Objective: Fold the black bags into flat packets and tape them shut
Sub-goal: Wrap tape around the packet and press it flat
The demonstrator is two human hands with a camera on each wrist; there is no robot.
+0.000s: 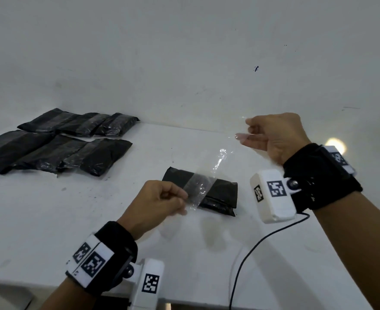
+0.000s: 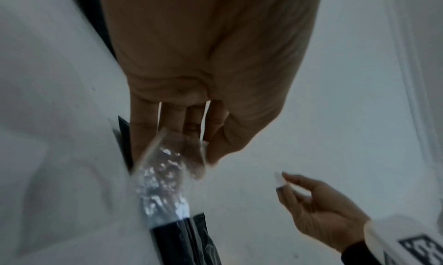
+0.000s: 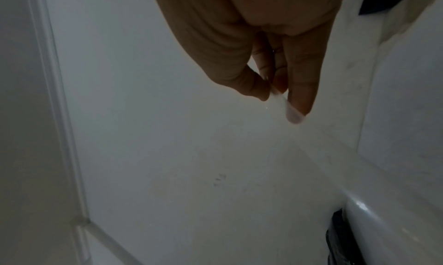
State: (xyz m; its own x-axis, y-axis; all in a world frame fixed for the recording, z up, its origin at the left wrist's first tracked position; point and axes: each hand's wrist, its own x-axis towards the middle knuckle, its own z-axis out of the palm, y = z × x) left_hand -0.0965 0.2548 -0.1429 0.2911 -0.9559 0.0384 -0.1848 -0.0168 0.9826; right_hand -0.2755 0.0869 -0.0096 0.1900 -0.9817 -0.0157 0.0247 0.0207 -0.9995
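While six taped black plastic packets (image 1: 56, 142) lie far left, your left hand (image 1: 159, 204) and right hand (image 1: 274, 136) pinch a clear tape strip (image 1: 209, 173) stretched over the last untaped folded black bag (image 1: 220, 193).

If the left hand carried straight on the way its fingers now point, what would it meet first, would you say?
Probably the folded black plastic packet just beyond the left hand, which pinches the clear tape strip; depth is uncertain, so it might pass above.

Dim, even light; lamp glare on the white table (image 1: 336, 146); blurred, murky wrist views.
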